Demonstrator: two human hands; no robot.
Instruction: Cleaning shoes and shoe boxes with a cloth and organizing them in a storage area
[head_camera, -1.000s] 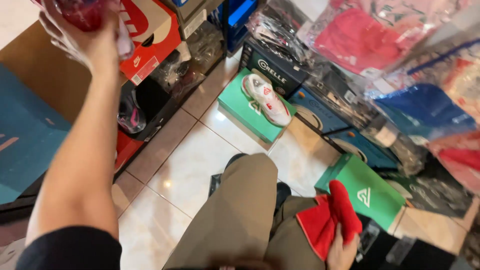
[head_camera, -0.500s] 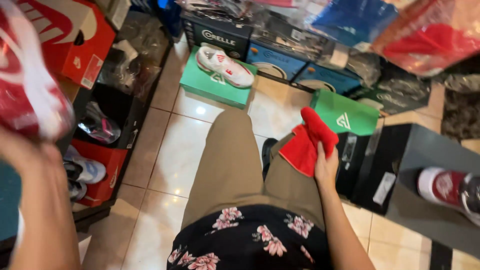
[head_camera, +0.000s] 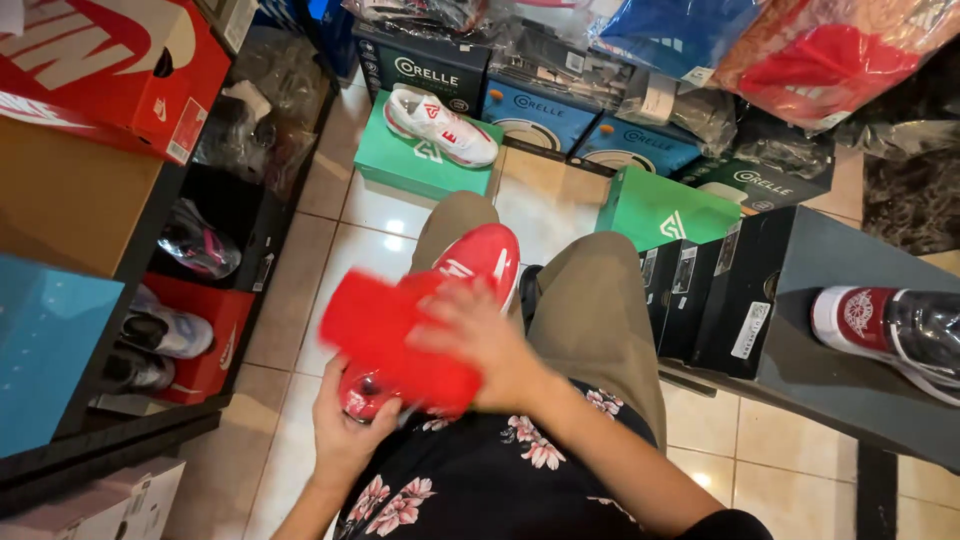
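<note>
A red sneaker (head_camera: 478, 258) lies on my lap, toe pointing away from me. My left hand (head_camera: 345, 432) grips it from below at the heel end. My right hand (head_camera: 478, 340) presses a red cloth (head_camera: 385, 335) against the shoe's upper; the cloth is motion-blurred and covers most of the shoe's middle. I sit in khaki trousers (head_camera: 590, 310) and a dark floral shirt (head_camera: 500, 480).
A white-and-red sneaker (head_camera: 440, 125) rests on a green shoebox (head_camera: 395, 165) ahead. More boxes stand beyond. A second green box (head_camera: 665, 210) is to the right. A dark red-and-white shoe (head_camera: 890, 325) lies on a black stand. Shelves with shoes (head_camera: 170, 330) line the left.
My left hand brought the red sneaker down from high on the left to my lap. My right hand moved the red cloth from my right knee onto the shoe.
</note>
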